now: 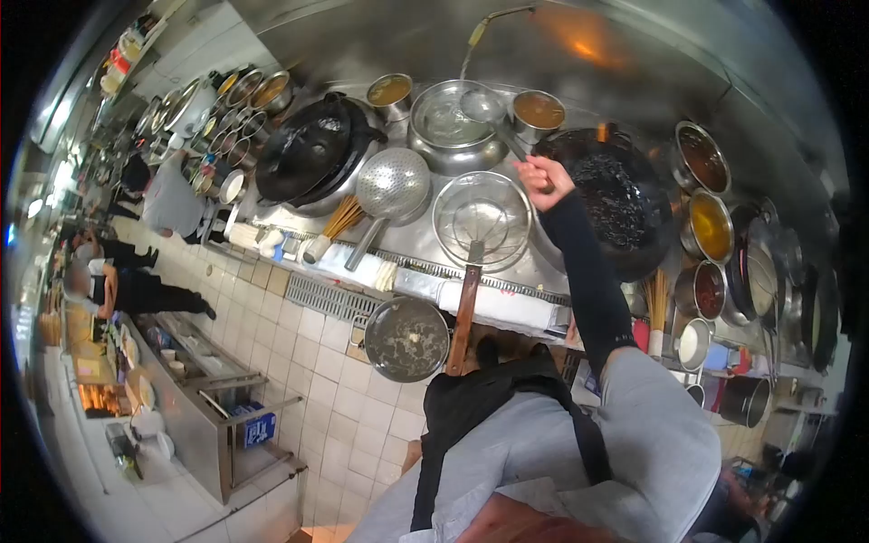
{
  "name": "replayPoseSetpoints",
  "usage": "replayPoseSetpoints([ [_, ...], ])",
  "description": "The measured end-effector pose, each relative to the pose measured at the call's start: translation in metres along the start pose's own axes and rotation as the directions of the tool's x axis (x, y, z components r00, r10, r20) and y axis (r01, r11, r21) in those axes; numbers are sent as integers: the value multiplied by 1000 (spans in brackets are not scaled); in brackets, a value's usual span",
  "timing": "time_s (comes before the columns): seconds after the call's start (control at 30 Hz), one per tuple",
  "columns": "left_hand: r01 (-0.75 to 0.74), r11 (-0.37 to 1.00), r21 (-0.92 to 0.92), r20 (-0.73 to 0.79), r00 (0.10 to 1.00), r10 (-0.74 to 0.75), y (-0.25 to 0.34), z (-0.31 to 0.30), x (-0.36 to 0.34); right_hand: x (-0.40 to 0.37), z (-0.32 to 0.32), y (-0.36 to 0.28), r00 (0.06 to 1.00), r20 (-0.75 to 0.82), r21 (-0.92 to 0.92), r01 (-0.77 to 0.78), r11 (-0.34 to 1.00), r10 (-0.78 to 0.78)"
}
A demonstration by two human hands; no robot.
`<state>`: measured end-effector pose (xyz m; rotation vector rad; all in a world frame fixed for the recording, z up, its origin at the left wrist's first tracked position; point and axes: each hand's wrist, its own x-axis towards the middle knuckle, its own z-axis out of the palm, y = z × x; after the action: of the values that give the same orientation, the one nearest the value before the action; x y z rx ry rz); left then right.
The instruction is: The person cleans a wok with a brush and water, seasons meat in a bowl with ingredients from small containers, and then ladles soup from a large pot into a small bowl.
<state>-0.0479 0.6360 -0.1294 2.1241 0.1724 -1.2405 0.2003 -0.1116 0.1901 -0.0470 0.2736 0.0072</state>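
Note:
My right hand [543, 179], below a black sleeve, is closed around the handle of a metal ladle [482, 106]. The ladle's bowl is over the wide steel pot [444, 149], which holds clear liquid. Water from a thin tap [477, 34] runs toward that pot. Close to the hand on the right is a large dark wok [606, 204] with dark, glossy contents. A wire strainer [480, 222] with a wooden handle lies on the counter below the pot. Of my left hand [412, 455], only a bit of skin shows beside the black apron; its fingers are hidden.
A perforated skimmer [393, 185] and stacked black woks [312, 149] lie to the left. Sauce pots [711, 226] line the right side. A steel pan [406, 339] stands low by the counter's front. Other people [176, 199] stand across the tiled floor.

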Motion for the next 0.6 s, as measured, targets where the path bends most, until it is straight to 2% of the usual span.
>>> replayPoseSetpoints([
  [0.03,-50,995,86,13,999,49,3,-2,0,-28,-1,-1,999,46,-11,26,1000,-26],
  [0.1,-126,974,187,48,992,119,12,-11,8,-89,14,-3,996,23,-72,83,994,-81],
  [0.2,-224,935,276,107,974,202,34,-29,27,-173,32,-9,972,-121,-294,158,943,-201],
  [0.3,-289,903,320,162,955,248,67,-62,47,-238,38,-16,903,-267,-497,169,851,-336],
  [0.37,-240,938,248,140,967,210,106,-85,63,-266,36,-18,825,-365,-632,121,765,-432],
  [0.4,-128,990,59,99,988,121,130,-92,65,-278,29,-20,795,-384,-690,91,718,-469],
  [0.43,-47,981,-189,54,997,58,149,-100,78,-283,26,-15,743,-407,-765,42,643,-531],
  [0.47,26,903,-429,25,1000,-17,165,-106,90,-289,23,-8,689,-418,-827,-19,563,-591],
  [0.53,-9,860,-509,0,1000,11,192,-117,102,-293,6,-7,590,-418,-905,-209,370,-691],
  [0.57,-28,835,-550,-17,1000,22,203,-121,104,-287,-16,-6,531,-252,-954,-275,118,-809],
  [0.6,-34,863,-503,-12,999,33,212,-121,105,-278,-45,-3,487,-53,-927,-349,-138,-872],
])
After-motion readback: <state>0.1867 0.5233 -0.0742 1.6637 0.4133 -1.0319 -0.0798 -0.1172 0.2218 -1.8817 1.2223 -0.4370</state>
